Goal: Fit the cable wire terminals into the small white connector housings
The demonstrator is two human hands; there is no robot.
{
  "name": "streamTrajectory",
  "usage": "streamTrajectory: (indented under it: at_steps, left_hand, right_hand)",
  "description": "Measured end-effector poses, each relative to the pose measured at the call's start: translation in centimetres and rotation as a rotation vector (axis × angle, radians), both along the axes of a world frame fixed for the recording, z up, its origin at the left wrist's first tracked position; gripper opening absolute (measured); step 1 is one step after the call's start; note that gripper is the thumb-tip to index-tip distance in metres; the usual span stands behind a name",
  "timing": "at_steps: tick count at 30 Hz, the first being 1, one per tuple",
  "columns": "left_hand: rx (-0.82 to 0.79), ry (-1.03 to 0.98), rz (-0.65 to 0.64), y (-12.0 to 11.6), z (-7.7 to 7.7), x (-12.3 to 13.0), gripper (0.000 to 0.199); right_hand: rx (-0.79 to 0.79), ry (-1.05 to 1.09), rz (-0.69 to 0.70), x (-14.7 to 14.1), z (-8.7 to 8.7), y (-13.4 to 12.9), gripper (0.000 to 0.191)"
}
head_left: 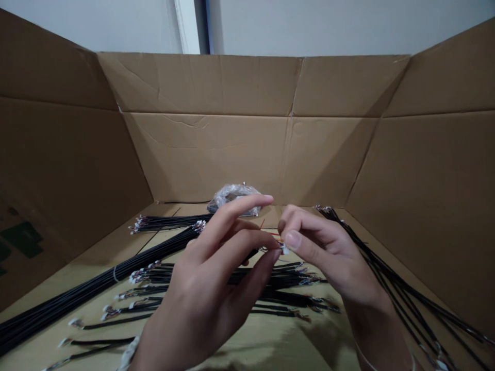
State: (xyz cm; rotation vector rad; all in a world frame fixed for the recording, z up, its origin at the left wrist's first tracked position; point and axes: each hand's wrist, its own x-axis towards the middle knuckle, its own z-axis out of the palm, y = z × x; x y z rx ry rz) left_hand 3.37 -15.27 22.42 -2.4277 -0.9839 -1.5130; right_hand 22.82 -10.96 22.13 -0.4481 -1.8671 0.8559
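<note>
The left hand (pixel 201 288) and right hand (pixel 320 252) pinch a tiny white connector (pixel 284 250) between their fingertips. Black wire bundles (pixel 166 222) lie spread across a cardboard box (pixel 201 159), likely to keep them untangled.

Indoor cable-assembly workspace: a large opened cardboard box (pixel 201 85) held bundled black wire harnesses (pixel 77 288) with small connectors at their ends, and stood before a plain white wall (pixel 309 26).

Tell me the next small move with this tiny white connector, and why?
Probably hold the small white connector steady in the right hand while the left hand eases its thin wires straight, since both hands' fingertips meet at that tiny end and the wires look loose there.
</note>
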Motion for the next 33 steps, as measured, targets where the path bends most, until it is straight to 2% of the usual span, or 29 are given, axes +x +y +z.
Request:
streamTrajectory:
  at_steps: [4, 5, 7, 10, 14, 18, 22, 27, 30, 33]
  left_hand:
    - [-0.197, -0.128, -0.087, 0.1, 0.3, -0.2, 0.014]
    - [-0.246, -0.168, -0.12, 0.2, 0.4, -0.2, 0.015]
    - [-0.317, -0.238, -0.171, 0.5, 0.6, -0.2, 0.017]
    - [-0.386, -0.306, -0.204, 0.7, 0.9, 0.0, 0.017]
    - [-0.44, -0.371, -0.223, 0.8, 1.0, 0.4, 0.015]
    - [-0.444, -0.427, -0.245, 1.0, 0.6, 0.7, 0.013]
    - [-0.507, -0.472, -0.293, 1.3, 0.5, 0.9, 0.012]
    - [-0.581, -0.466, -0.338, 1.6, 0.5, 0.7, 0.019]
    - [-0.634, -0.486, -0.368, 1.5, 0.5, 0.6, 0.023]
    - [-0.629, -0.473, -0.343, 1.4, 0.5, 0.5, 0.019]
  right_hand:
    - [0.122, 0.038, -0.082, 0.0, -0.1, -0.6, 0.007]
    - [0.167, 0.038, -0.098, 0.0, -0.2, -0.7, 0.006]
    - [0.262, 0.024, -0.121, 0.1, -0.3, -0.6, 0.017]
    - [0.411, -0.008, -0.184, 0.3, -0.3, -0.4, 0.024]
    - [0.621, -0.036, -0.321, 0.4, -0.1, -0.3, 0.016]
    - [0.698, -0.023, -0.392, 0.1, -0.1, -0.4, 0.009]
    - [0.704, 0.033, -0.375, -0.3, -0.3, 0.1, 0.01]
    - [0.526, 0.142, -0.198, -0.6, -0.8, 1.2, 0.013]
    - [0.427, 0.157, -0.143, -0.6, -0.9, 1.6, 0.016]
    - [0.37, 0.162, -0.114, -0.6, -0.9, 1.7, 0.019]
